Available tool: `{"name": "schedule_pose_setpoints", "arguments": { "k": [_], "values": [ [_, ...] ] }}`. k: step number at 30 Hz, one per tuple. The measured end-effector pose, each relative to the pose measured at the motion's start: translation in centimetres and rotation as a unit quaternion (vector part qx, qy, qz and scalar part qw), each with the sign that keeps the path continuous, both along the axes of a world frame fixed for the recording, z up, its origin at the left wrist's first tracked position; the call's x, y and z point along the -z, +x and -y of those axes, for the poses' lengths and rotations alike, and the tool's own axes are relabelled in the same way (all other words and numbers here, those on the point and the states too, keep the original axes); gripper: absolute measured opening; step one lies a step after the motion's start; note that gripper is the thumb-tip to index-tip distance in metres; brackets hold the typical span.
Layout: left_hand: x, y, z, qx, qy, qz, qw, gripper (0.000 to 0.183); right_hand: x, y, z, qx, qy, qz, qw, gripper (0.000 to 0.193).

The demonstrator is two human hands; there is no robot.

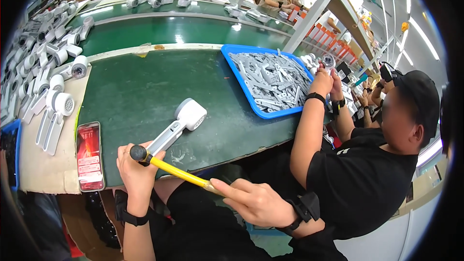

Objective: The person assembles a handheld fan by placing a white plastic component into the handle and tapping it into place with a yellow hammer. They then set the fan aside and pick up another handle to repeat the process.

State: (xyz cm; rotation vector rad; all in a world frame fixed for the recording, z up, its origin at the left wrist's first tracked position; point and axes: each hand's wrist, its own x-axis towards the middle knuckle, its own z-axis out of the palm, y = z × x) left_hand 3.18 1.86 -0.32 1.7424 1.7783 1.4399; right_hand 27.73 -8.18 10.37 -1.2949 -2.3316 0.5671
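My left hand (pixel 137 169) is closed around the handle end of a white and grey handheld fan (pixel 169 135), whose round head (pixel 192 114) lies toward the middle of the green table. In my right hand (pixel 253 200) is a mallet (pixel 179 171) with a yellow handle, the index finger stretched along it. The mallet's black rubber head (pixel 138 153) is over the fan's handle end, next to my left fingers; whether it touches cannot be made out. Part of the fan's handle is hidden behind the mallet and my left hand.
A phone (pixel 90 157) lies by the table's left front edge. Many similar fans (pixel 38 63) are heaped at the left. A blue tray (pixel 256 108) of grey plastic strips stands at the right. A co-worker (pixel 367 164) sits close on my right, holding a fan; others work across the table.
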Motion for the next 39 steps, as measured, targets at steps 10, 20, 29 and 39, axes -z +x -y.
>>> {"name": "schedule_pose_setpoints", "arguments": {
  "k": [10,20,29,39],
  "values": [
    [-1.0,0.2,-0.1,0.019,-0.001,-0.044,0.999,0.029,1.1,1.9,-0.3,0.081,0.022,-0.043,0.996,0.058],
    [-2.0,0.7,0.0,0.024,0.025,-0.046,0.998,0.027,1.4,2.6,-1.2,0.125,0.032,-0.034,0.991,0.058],
    [-1.8,0.1,-0.2,0.033,0.021,-0.045,0.998,0.024,1.6,2.4,-1.2,0.133,-0.005,-0.034,0.991,0.058],
    [-3.1,-0.1,0.5,0.159,-0.139,0.265,0.941,0.031,3.5,2.0,-0.2,0.090,-0.029,-0.133,0.987,0.056]
  ]
}}
